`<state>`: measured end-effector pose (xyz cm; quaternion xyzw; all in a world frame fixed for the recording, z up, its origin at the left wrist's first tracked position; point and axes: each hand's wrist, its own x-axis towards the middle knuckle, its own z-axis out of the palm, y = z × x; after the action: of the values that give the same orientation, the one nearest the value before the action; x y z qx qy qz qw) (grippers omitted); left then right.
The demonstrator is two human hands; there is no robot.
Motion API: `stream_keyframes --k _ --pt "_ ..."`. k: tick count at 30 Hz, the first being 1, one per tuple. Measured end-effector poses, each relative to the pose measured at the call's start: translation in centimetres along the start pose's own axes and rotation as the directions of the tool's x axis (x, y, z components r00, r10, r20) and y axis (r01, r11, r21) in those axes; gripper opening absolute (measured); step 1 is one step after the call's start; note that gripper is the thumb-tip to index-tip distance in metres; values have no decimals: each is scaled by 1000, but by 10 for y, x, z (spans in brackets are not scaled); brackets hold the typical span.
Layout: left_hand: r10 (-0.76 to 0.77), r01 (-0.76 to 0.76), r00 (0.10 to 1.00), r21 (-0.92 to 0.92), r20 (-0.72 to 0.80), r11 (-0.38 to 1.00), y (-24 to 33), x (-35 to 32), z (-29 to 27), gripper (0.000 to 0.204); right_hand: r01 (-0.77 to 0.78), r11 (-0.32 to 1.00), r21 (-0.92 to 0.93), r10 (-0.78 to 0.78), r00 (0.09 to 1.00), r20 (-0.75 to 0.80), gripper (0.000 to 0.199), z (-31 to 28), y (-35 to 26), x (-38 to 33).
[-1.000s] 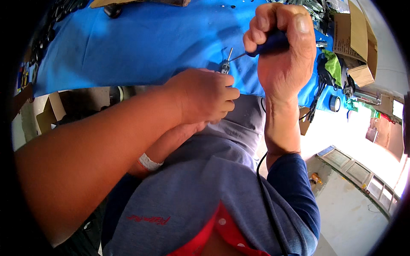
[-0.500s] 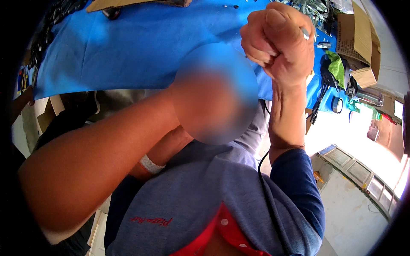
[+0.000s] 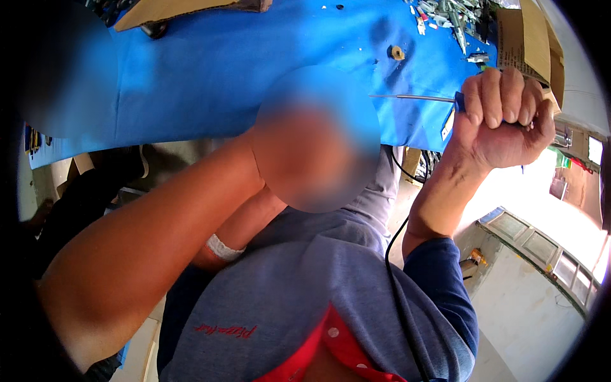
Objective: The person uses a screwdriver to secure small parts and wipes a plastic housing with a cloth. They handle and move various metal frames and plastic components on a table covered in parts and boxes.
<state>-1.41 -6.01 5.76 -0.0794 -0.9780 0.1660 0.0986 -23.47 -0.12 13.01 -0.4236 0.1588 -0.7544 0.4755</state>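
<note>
My right hand (image 3: 506, 105) is raised at the right, its fingers wrapped round the blue handle of a screwdriver (image 3: 414, 97). The thin metal shaft points left above the blue-covered table (image 3: 203, 83). My left forearm (image 3: 254, 219), with a white band (image 3: 224, 246) near the wrist, runs up into a blurred patch; the hand itself is hidden. Across it lies another bare forearm (image 3: 165, 210) from the left, seemingly another person's, whose hand also vanishes in the blur. A small tan ring-shaped piece (image 3: 397, 53) lies on the cloth beyond the shaft.
Many small grey and metal parts (image 3: 455, 19) are heaped at the far right, beside an open cardboard box (image 3: 528, 38). A cardboard piece (image 3: 165, 11) lies at the far left. A black cable (image 3: 393, 267) hangs down my front.
My right hand has swung right and nearer, and has turned, bringing the screwdriver shaft into sight. The tan ring-shaped piece is now uncovered. The arms at the left have barely moved.
</note>
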Motion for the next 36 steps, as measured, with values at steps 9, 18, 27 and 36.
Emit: stream_keyframes --k 9,18,27,36 --pt "-52 54 998 -36 42 998 9 3 0 23 134 990 -44 -139 881 -453 30 -33 -16 -42" --pt "-354 -432 879 218 321 -875 36 -21 18 29 176 979 -103 -196 667 -719 35 -53 -28 -72" --pt "-351 -486 614 -12 707 -874 89 -58 19 74 323 934 -154 -317 548 -774 33 -102 -27 -91" --pt "-365 -289 525 -242 769 -926 99 -20 12 50 -76 916 -394 -353 316 -881 43 -113 -2 -87"
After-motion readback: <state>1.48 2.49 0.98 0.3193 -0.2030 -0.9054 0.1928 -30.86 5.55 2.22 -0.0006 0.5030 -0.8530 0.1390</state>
